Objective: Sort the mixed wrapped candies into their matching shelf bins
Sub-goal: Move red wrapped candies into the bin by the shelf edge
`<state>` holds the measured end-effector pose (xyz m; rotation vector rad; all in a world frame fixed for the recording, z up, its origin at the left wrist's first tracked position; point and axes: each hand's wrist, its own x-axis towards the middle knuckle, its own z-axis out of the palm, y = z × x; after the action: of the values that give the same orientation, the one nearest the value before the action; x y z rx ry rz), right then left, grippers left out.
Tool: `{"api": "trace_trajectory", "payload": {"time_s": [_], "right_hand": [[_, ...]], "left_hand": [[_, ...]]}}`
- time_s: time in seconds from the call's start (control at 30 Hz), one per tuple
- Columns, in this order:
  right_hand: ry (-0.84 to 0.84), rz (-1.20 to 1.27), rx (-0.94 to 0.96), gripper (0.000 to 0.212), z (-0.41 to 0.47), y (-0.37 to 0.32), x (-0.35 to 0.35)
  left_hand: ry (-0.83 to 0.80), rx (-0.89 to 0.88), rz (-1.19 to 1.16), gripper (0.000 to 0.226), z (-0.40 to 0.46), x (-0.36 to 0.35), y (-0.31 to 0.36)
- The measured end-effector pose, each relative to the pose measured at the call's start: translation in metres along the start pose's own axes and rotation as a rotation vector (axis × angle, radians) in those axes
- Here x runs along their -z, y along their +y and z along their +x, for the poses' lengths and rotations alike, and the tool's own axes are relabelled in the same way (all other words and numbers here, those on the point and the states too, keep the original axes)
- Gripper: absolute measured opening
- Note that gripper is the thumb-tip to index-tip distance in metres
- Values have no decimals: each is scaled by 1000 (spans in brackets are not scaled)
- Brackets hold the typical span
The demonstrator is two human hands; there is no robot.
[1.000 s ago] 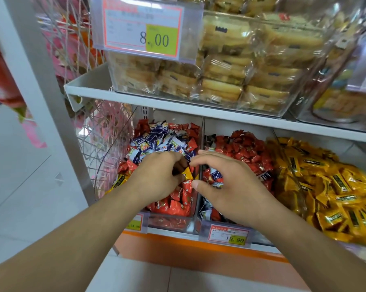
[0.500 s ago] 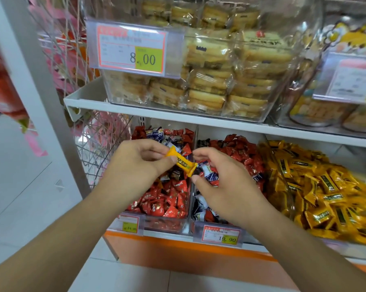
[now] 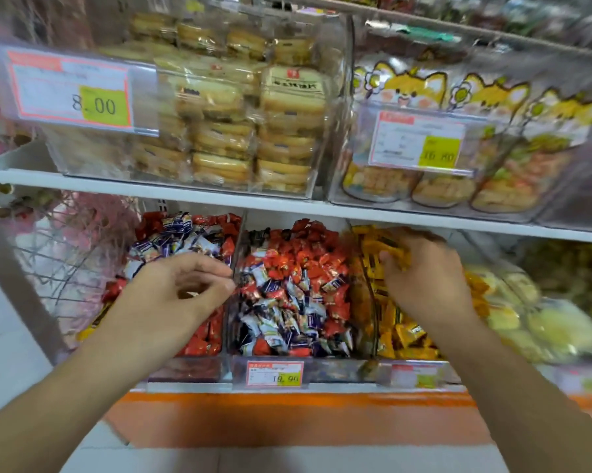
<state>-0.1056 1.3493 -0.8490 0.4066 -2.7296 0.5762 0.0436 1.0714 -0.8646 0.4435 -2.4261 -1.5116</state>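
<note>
While the left hand (image 3: 171, 295) is hanging in front of the left bin (image 3: 185, 368) with its fingers loosely curled and nothing showing in them, the right hand (image 3: 424, 281) is reaching into the yellow-candy bin (image 3: 373, 302) on the right. Its fingers are curling over yellow candy (image 3: 395, 256) near the top of the pile; the picture is blurring there, so I cannot tell whether it is gripping one piece or only lying on the heap.

Three clear bins are sitting side by side on the lower shelf. The left bin is holding red candies (image 3: 202, 343) with blue-and-white candies (image 3: 175, 233) heaped at the back. The middle bin (image 3: 335, 370) is carrying red candies at the back and a mix of blue-and-white ones (image 3: 287, 322) toward the front, with a price tag (image 3: 274, 374) reading 19.90 on its front. The yellow-candy bin is showing only yellow wrappers.

On the white shelf (image 3: 185, 196) above, a clear box of wrapped biscuits (image 3: 240, 131) is standing with a price label (image 3: 72, 93) reading 8.00, and beside it to the right are cartoon-printed snack bags (image 3: 458, 138) behind another label (image 3: 420, 141). An orange strip (image 3: 287, 414) is running below the bins.
</note>
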Motion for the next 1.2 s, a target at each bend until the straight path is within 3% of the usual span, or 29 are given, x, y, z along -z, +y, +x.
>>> {"api": "trace_trajectory", "payload": {"time_s": [0.1,0.2,0.33,0.57,0.73,0.87,1.03,1.2], "right_hand": [[-48,-13,-23,53,6,3,2],[-99,73,48,52,0,-14,-7],[-254,148,235,52,-15,-57,-22],[-465,241,538,50,-37,-118,-54],[-474,239,563,47,-38,-140,-69],[-457,245,519,42,-36,-143,-73],[-470,227,530,40,-37,-139,-76],[-472,235,519,38,-37,-135,-73]], "left_hand": [[37,-5,9,8,2,4,-7],[47,-43,77,14,6,13,-11],[81,-93,320,22,15,41,-33],[96,-74,531,29,19,77,-58],[-17,-115,582,25,22,67,-65],[-82,-245,638,18,30,48,-68],[-83,-180,730,26,37,47,-71],[-110,-235,769,29,38,45,-75]]}}
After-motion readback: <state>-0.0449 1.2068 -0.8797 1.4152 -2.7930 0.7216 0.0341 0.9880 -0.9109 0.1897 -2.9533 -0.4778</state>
